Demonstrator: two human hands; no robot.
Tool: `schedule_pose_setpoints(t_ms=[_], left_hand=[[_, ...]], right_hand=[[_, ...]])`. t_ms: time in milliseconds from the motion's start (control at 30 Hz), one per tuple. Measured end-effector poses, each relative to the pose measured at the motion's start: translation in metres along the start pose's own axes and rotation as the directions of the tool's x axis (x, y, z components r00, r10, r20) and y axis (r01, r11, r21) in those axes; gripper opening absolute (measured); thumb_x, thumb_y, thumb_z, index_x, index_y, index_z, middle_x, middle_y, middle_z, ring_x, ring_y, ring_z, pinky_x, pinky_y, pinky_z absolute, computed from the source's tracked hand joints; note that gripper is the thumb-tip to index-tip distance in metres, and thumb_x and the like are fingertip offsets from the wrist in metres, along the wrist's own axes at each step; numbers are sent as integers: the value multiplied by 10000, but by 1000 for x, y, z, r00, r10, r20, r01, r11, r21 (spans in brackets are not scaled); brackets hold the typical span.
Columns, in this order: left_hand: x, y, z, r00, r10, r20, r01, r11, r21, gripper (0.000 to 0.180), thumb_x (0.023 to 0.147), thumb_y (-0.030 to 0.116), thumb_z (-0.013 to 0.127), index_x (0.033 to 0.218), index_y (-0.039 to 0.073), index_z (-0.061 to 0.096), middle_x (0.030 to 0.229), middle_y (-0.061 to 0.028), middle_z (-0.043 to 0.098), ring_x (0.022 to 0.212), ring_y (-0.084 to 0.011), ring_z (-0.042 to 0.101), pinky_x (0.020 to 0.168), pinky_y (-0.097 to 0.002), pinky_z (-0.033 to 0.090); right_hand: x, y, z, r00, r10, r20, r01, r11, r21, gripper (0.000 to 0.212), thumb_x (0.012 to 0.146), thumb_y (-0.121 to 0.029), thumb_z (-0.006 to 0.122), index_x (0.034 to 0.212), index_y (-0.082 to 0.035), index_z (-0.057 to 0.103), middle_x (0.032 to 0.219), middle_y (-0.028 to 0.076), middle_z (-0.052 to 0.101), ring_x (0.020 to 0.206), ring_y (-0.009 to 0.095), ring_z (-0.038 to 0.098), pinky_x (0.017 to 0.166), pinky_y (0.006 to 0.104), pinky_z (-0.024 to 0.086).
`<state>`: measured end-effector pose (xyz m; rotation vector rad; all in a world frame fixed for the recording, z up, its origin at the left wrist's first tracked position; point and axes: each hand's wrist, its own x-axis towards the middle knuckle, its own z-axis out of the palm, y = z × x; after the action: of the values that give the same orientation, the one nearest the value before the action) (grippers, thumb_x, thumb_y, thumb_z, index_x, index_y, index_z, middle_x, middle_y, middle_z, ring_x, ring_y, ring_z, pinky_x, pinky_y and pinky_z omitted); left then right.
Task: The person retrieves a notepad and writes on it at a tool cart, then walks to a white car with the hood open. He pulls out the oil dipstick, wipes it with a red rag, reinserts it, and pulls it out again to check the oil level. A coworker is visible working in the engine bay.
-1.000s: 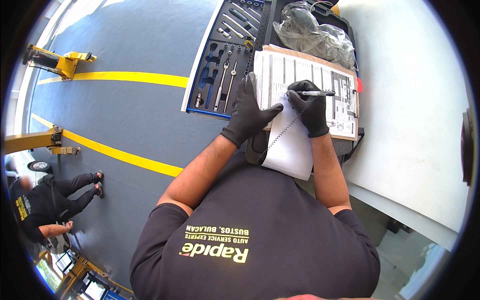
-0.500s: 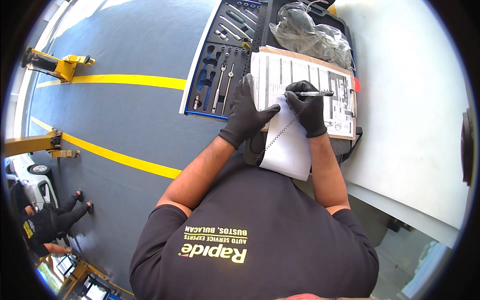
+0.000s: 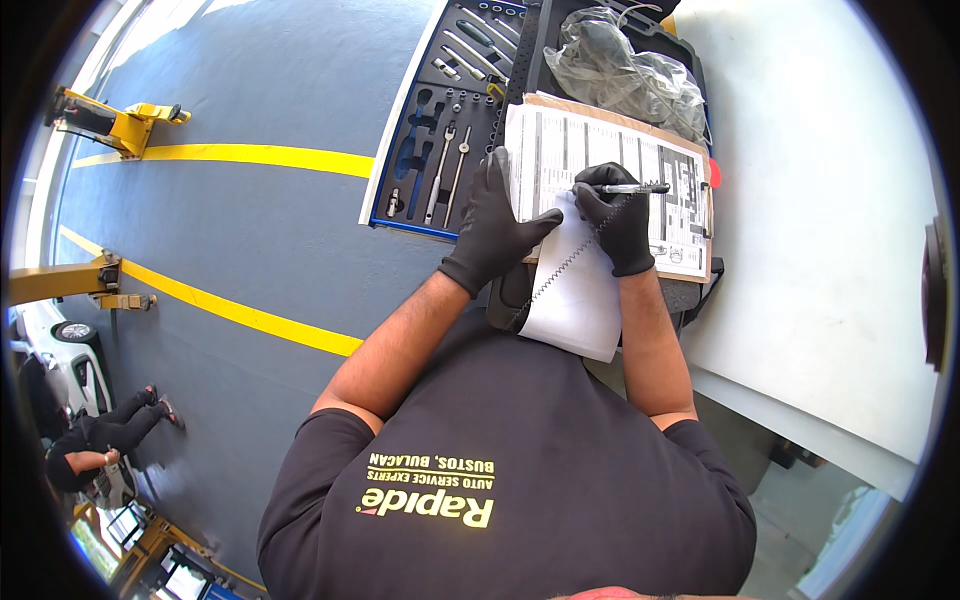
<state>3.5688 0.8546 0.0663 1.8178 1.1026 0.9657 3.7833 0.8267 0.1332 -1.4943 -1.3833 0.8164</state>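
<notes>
A brown clipboard [image 3: 692, 272] carries printed forms [image 3: 560, 135], and one white sheet [image 3: 575, 300] hangs off its near edge. In my gloved right hand [image 3: 622, 225] a pen [image 3: 635, 188] is pinched, its tip down at the forms. A dark coiled cord [image 3: 560, 270] runs from near the pen across the white sheet toward me. My gloved left hand [image 3: 495, 225] lies flat with fingers stretched along the left edge of the papers, its thumb pointing at the white sheet.
Left of the clipboard, an open drawer [image 3: 375, 200] holds sockets and ratchets in foam. Behind lies a black case with a clear plastic bag [image 3: 625, 70]. A white counter [image 3: 800, 250] extends right. Yellow lift arms [image 3: 65, 283], a white car [image 3: 60, 340] and another person [image 3: 110, 440] are at far left.
Both my hands stay nearly in place, the pen still at the paper. The other person at the far left has shifted and bent differently beside the car.
</notes>
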Motion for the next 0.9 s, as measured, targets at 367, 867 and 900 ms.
schedule_pose_setpoints(t_ms=[367, 867, 900], left_hand=[[-1, 9, -3, 1000, -15, 5, 15, 1000, 13, 1210, 880, 384, 946, 1676, -166, 221, 1607, -352, 426, 1537, -475, 456, 1292, -530, 372], [2, 1, 6, 1000, 2, -13, -2, 1000, -3, 1256, 841, 449, 962, 1681, -117, 220, 1564, -348, 415, 1457, -510, 459, 1250, -582, 385], [2, 1, 6, 1000, -4, -2, 3, 1000, -30, 1255, 840, 445, 964, 1681, -117, 221, 1560, -348, 419, 1455, -508, 463, 1248, -577, 390]], right_hand=[[-1, -5, -1, 1000, 20, 1, -20, 1000, -17, 63, 982, -34, 775, 1015, -6, 730, 851, -1, 703, 714, 46, 613, 642, 228, 496], [-5, -3, -11, 996, 78, -43, -60, 944, 325, 92, 985, -22, 788, 1045, 12, 727, 892, 60, 733, 748, 91, 666, 674, 255, 546], [-7, -6, -12, 995, 73, -68, -43, 927, 373, 85, 982, -15, 790, 1028, 14, 725, 898, 66, 734, 761, 91, 670, 683, 258, 550]])
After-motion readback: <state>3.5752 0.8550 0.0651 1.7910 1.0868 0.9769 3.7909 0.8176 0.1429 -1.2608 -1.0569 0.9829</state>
